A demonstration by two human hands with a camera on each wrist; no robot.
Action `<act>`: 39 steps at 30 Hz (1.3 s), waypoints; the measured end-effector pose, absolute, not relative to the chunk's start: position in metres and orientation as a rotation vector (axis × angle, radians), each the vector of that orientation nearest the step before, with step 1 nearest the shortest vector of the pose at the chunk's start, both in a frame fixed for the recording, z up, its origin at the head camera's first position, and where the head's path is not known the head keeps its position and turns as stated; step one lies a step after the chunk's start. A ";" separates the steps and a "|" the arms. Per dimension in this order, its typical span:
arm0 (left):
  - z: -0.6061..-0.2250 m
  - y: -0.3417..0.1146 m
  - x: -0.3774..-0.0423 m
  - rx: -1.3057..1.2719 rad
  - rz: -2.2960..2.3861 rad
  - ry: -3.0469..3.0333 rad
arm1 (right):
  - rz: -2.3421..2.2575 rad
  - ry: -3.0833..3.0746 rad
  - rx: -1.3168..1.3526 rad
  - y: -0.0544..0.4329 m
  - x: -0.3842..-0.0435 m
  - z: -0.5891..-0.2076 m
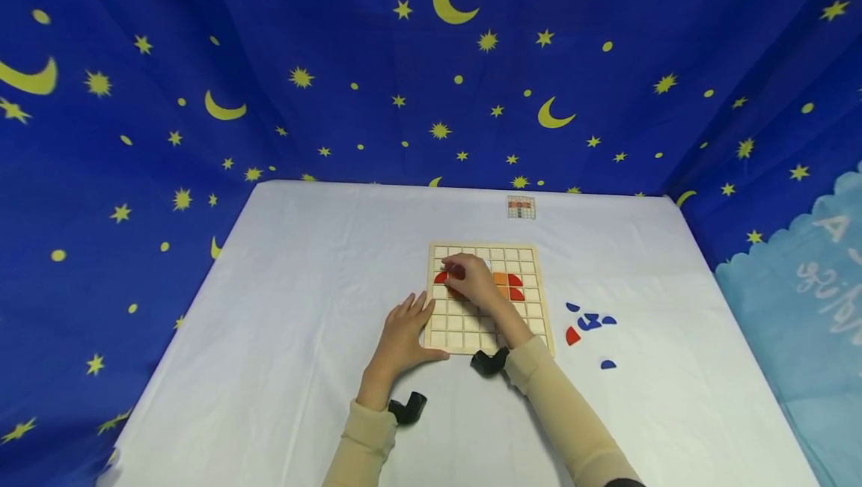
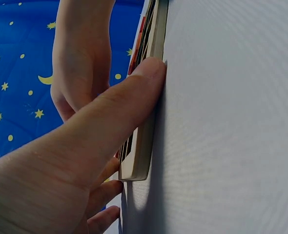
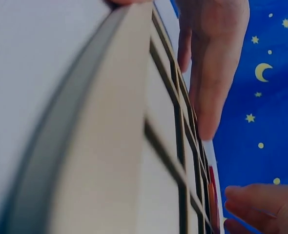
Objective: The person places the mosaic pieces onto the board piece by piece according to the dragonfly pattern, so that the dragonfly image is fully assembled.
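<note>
A wooden grid board lies on the table. My right hand is over its upper left part, fingertips bent down and pinching a dark red piece, partly hidden by the fingers. Beside that hand, a red quarter-round piece sits in the board's left column. Orange squares and red quarter-rounds fill cells on the right. My left hand rests at the board's lower left corner, fingers spread along the left side. In the left wrist view its thumb lies against the board's front edge.
Right of the board lie several loose blue pieces and a red quarter-round. A small pattern card is near the table's far edge. Dark blue cloth with moons and stars hangs behind the white table.
</note>
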State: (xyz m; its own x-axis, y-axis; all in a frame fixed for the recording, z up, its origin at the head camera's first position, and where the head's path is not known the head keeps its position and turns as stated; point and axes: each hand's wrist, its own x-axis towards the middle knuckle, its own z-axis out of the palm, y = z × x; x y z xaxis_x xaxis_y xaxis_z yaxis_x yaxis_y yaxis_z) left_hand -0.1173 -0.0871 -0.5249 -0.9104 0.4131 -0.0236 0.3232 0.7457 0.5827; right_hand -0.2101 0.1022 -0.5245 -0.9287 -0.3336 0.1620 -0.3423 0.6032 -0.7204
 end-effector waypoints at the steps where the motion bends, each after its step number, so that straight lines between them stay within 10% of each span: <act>1: -0.526 -0.087 -0.117 0.602 0.899 2.798 | 1.279 -2.790 0.588 0.105 -0.209 -0.524; 39: -0.527 -0.085 -0.117 0.555 0.887 2.785 | 1.098 -2.725 0.091 0.252 -0.130 -0.505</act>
